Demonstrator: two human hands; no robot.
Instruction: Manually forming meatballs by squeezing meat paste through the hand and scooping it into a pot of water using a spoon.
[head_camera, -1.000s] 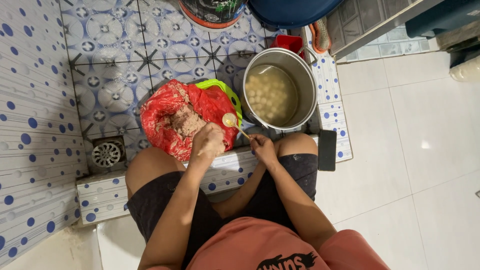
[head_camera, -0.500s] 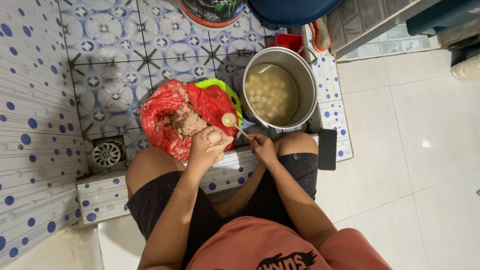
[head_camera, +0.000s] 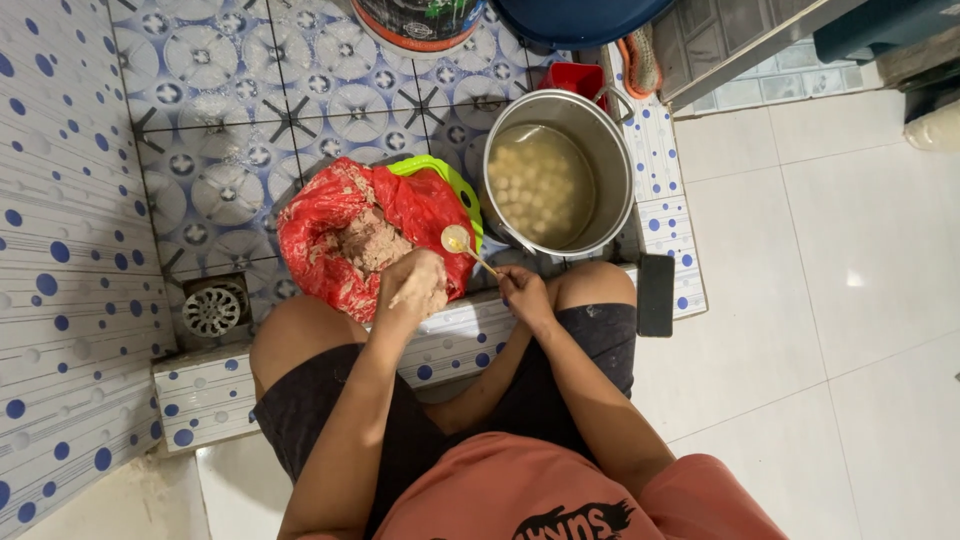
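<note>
My left hand (head_camera: 412, 285) is closed around a lump of pale brown minced paste, just in front of a red plastic bag (head_camera: 320, 225) that holds more of the paste (head_camera: 368, 240). The bag sits in a green basket (head_camera: 452, 180). My right hand (head_camera: 522, 295) grips the handle of a metal spoon (head_camera: 458, 240), whose bowl points toward the left hand. A steel pot (head_camera: 612, 160) to the right holds cloudy water with several pale balls (head_camera: 535, 190) floating in it.
A floor drain (head_camera: 212, 310) lies at the left on patterned tiles. A dark phone (head_camera: 655, 295) rests on the tiled ledge by my right knee. A red container (head_camera: 575, 78), a bucket (head_camera: 420, 22) and a blue basin (head_camera: 570, 15) stand behind the pot.
My hands have shifted only slightly. The left hand keeps squeezing the paste beside the spoon.
</note>
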